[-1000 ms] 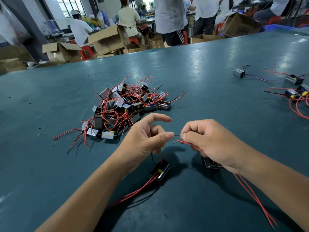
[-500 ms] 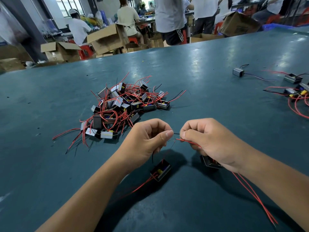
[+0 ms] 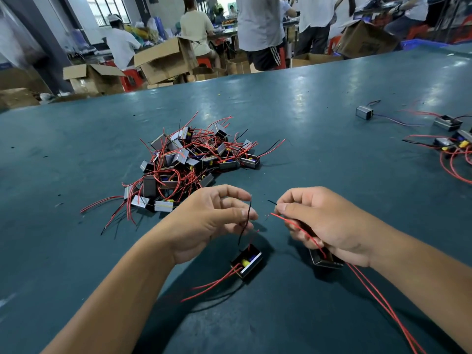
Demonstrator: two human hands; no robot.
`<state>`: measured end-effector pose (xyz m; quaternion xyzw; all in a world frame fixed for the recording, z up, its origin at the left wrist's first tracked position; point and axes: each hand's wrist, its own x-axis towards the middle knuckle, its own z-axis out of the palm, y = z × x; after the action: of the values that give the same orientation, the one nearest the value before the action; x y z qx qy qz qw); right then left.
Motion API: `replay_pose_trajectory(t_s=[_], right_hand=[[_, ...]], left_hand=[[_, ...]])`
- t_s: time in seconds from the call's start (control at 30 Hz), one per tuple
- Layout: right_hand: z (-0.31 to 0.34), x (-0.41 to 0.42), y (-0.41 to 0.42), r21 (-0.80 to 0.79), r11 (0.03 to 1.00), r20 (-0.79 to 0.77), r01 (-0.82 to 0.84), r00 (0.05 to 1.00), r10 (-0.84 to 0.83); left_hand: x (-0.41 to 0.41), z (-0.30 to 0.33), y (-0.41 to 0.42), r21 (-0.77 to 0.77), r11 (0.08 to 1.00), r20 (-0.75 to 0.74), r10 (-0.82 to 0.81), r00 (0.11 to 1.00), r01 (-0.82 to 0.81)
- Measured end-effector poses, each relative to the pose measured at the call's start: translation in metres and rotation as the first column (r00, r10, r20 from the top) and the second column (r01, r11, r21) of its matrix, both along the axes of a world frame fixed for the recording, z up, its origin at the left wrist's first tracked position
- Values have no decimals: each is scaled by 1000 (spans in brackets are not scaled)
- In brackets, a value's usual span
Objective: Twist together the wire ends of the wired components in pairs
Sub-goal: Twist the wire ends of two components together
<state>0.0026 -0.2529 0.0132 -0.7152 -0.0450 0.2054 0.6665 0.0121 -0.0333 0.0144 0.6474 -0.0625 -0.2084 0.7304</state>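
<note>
Two small wired components lie on the green table in front of me. My left hand pinches a thin black wire that rises from the left component, with the index finger lifted off. My right hand pinches a short black wire end and a red wire leading to the right component, which the hand half hides. A small gap separates the wire ends. Long red leads trail toward me on the right.
A pile of similar components with red and black wires sits behind my left hand. More components and a wired group lie at the far right. Cardboard boxes and several people are beyond the table's far edge.
My hands have drawn apart, so the wire ends held together between my fingertips are now separated. The left index finger has lifted and the black wire stands upright.
</note>
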Motion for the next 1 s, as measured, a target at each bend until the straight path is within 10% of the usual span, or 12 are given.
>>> replay_pose_trajectory(t_s=[0.63,1.0], right_hand=[[3,-5,-2,-28,981,120,-194,973,196],[-2,-4,2,-55,995,142,85,987,-76]], left_hand=[[-3,-1,-11,80,987,21,137,990,-138],[-12,-4,-26,127,988,120,74,990,-90]])
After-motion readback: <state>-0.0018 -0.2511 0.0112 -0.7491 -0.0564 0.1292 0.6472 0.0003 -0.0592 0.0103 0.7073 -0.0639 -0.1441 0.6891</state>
